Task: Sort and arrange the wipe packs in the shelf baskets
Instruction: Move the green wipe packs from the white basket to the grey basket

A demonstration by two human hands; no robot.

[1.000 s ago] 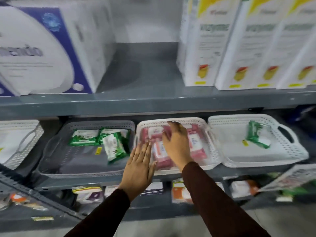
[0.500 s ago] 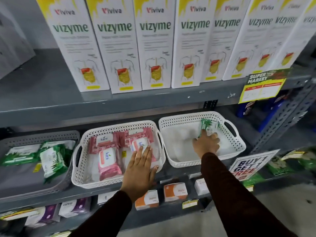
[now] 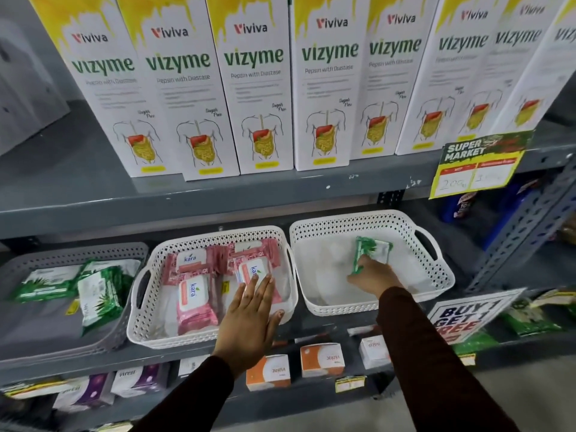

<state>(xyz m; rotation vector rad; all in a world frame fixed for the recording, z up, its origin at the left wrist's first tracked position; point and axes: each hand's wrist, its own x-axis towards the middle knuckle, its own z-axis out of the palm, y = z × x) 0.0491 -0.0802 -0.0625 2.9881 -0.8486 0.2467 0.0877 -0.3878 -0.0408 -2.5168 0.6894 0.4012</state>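
Three baskets stand side by side on the middle shelf. The grey basket (image 3: 40,344) at left holds green wipe packs (image 3: 96,300). The middle white basket (image 3: 149,332) holds several pink wipe packs (image 3: 194,304). My left hand (image 3: 249,316) lies flat and open over this basket's front right rim, fingers on a pink pack. In the right white basket (image 3: 436,275) lies one green wipe pack (image 3: 372,252); my right hand (image 3: 374,275) has its fingers closed on that pack's near edge.
Tall white Vizyme cartons (image 3: 255,88) line the shelf above. A yellow price tag (image 3: 477,163) hangs at right, and a "Buy 1 Get 1" sign (image 3: 461,316) sits below it. Small orange and purple boxes (image 3: 321,358) fill the lower shelf. A slanted metal upright (image 3: 523,232) stands at right.
My view swung right. My right hand left the pink packs, crossed into the right basket and closed on the green pack. The left hand stayed at the middle basket's front.
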